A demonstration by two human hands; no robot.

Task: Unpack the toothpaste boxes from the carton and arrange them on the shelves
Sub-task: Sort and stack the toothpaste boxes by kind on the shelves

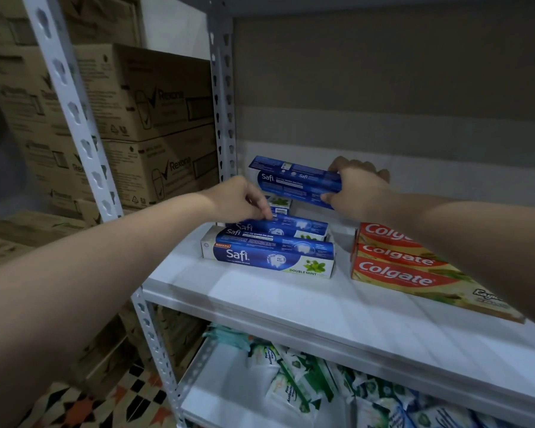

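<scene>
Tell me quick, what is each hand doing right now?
Left hand: fingertips touching a Safi box lying on the shelf; a grip cannot be told.
Right hand: gripping a raised blue Safi box.

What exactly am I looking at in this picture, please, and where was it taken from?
No machine here: a person wears a camera on the head, looking down along both bare arms at a white shelf. The right hand grips a blue Safi toothpaste box, held in the air above the shelf. The left hand touches the top of a stack of Safi boxes lying on the shelf. Beside them lie red Colgate boxes. Below, a lower shelf holds green-and-white packets; cardboard Rexona cartons stand at the left.
</scene>
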